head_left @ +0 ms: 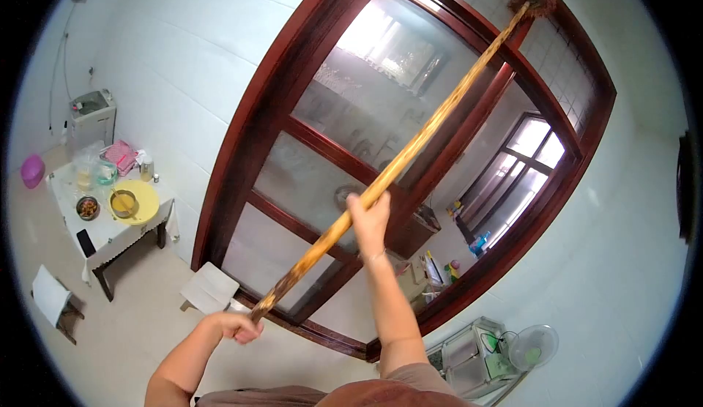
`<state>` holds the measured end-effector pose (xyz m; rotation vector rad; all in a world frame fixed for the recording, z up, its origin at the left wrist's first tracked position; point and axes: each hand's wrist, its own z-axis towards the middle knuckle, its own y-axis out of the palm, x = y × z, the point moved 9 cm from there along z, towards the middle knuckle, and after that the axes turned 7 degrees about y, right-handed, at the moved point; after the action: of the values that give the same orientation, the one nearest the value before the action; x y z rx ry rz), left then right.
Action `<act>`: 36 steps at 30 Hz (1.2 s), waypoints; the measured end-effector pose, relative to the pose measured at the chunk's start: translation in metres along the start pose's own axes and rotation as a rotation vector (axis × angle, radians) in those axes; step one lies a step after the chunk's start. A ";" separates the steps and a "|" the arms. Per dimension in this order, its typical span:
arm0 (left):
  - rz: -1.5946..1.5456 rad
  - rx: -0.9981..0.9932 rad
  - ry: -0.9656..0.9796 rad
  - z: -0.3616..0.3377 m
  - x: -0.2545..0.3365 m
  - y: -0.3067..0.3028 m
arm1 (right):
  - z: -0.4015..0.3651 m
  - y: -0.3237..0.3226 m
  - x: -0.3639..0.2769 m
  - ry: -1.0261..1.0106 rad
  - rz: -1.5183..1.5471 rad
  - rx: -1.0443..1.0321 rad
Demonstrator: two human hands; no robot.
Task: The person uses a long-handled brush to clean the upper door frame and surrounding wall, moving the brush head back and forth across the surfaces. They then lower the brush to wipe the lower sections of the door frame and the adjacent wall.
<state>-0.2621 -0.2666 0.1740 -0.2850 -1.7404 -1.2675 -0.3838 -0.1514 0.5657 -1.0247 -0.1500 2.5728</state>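
Observation:
A long wooden pole [410, 151] runs diagonally from the lower left to the upper right. My left hand [240, 327] is closed round its dark lower end. Farther up, my right hand [370, 222] grips the pole with the fingers wrapped round it. At the far end a reddish-brown brush head [533, 2] is against the upper part of the dark red wooden door frame [602, 125], near the top panes. Behind the pole stands a frosted glass door panel [381, 70] in the same red wood.
On the left a table [117, 241] holds bowls, a yellow round board, a phone and bags. White stools [210, 288] [51, 295] stand on the floor. A washing machine [91, 118] is behind the table. A metal-framed rack [469, 359] with a clear bowl is at the lower right.

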 end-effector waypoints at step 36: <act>0.724 1.024 0.559 -0.122 0.183 0.033 | 0.123 0.113 -0.094 0.026 0.793 -0.414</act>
<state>-0.2734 -0.4121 0.3420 0.0576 -1.3734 0.1338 -0.4388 -0.2866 0.6899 -1.4993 -0.3375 3.3227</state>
